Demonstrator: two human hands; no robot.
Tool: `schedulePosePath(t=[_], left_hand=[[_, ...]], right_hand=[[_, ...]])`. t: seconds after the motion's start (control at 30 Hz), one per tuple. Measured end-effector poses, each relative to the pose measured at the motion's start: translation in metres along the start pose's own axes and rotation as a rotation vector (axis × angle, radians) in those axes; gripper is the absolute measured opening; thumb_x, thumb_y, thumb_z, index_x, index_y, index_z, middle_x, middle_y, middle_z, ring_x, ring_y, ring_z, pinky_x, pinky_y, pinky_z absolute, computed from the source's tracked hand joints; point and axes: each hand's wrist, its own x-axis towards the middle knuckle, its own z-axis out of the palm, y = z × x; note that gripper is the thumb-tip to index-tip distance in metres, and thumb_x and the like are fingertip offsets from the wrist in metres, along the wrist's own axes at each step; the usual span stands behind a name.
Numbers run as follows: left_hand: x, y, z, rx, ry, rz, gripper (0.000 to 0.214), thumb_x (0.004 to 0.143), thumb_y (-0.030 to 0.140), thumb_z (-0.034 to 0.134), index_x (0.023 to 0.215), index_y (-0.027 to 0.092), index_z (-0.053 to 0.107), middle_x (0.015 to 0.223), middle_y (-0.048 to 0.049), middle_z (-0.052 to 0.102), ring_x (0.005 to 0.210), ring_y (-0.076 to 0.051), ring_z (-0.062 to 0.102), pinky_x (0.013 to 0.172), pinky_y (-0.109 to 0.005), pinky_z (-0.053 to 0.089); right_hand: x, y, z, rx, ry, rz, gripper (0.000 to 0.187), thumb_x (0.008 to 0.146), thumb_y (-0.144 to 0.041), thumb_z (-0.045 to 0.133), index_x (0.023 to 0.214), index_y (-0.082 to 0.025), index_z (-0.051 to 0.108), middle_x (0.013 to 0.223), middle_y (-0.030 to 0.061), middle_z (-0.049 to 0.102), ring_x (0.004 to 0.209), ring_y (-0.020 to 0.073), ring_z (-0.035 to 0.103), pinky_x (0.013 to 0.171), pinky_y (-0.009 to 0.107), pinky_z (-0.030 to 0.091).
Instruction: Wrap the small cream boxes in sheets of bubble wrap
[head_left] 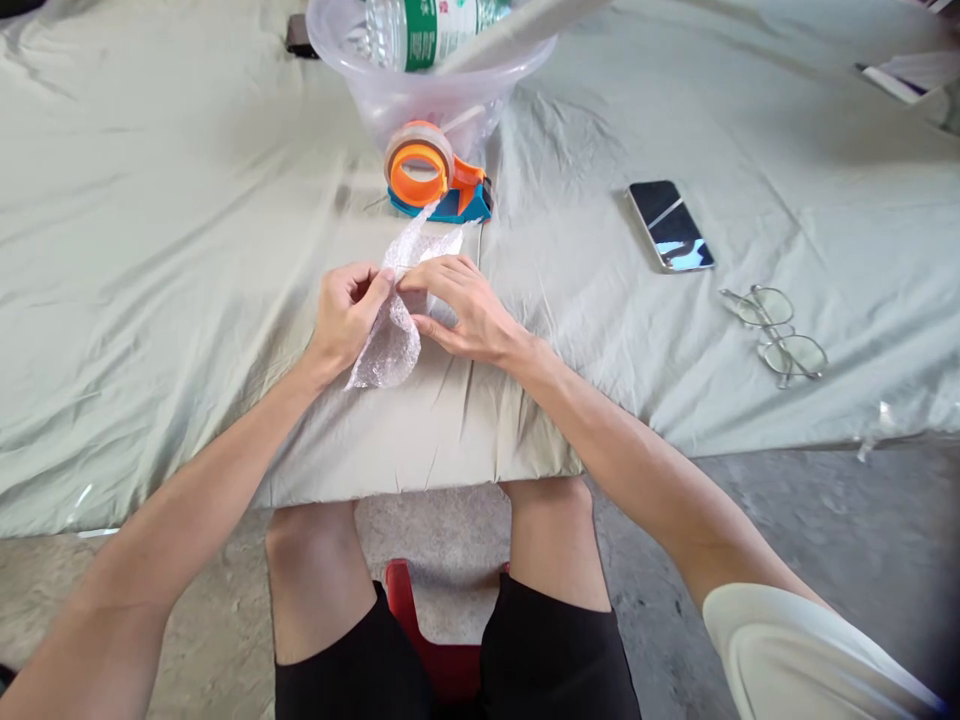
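A crumpled piece of clear bubble wrap lies on the pale green cloth near the table's front edge. My left hand pinches its upper edge with closed fingers. My right hand grips the same edge from the right, fingertips meeting the left hand's. Just behind the hands sits an orange and blue tape dispenser with a roll of clear tape. What the wrap encloses, if anything, I cannot make out.
A clear plastic tub behind the dispenser holds a water bottle with a green label. A phone lies screen up at the right, glasses nearer the front edge. A dark object sits behind the tub.
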Motion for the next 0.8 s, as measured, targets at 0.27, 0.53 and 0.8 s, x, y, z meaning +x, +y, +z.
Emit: schedulePosePath(t=[0.27,0.53,0.8], left_hand=[[-0.002,-0.002,0.004,0.143,0.008,0.115,0.037,0.105,0.035,0.08,0.073,0.024,0.065,0.089,-0.0047,0.067,0.08,-0.019,0.06,0.071,-0.034,0.05],[0.0,-0.009,-0.006,0.162,-0.019,0.271,0.046,0.117,0.055,0.061,0.089,0.025,0.081,0.095,-0.0061,0.083,0.089,-0.023,0.076,0.083,-0.037,0.061],[0.004,-0.015,-0.016,0.115,0.0,0.315,0.058,0.119,0.07,0.062,0.088,0.029,0.089,0.09,-0.0047,0.088,0.088,-0.025,0.085,0.085,-0.042,0.066]], right_hand=[[-0.001,0.012,0.008,0.031,0.083,-0.003,0.036,0.125,-0.052,0.05,0.113,-0.029,0.074,0.133,0.0119,0.071,0.126,0.0291,0.069,0.113,0.056,0.058],[-0.004,0.02,0.01,-0.061,0.061,-0.105,0.025,0.123,-0.029,0.048,0.12,-0.026,0.072,0.126,0.0099,0.073,0.121,0.0272,0.068,0.109,0.052,0.057],[-0.002,0.009,0.01,0.02,0.123,0.016,0.023,0.127,-0.04,0.05,0.113,-0.027,0.063,0.111,0.0061,0.076,0.107,0.0254,0.071,0.104,0.047,0.059]])
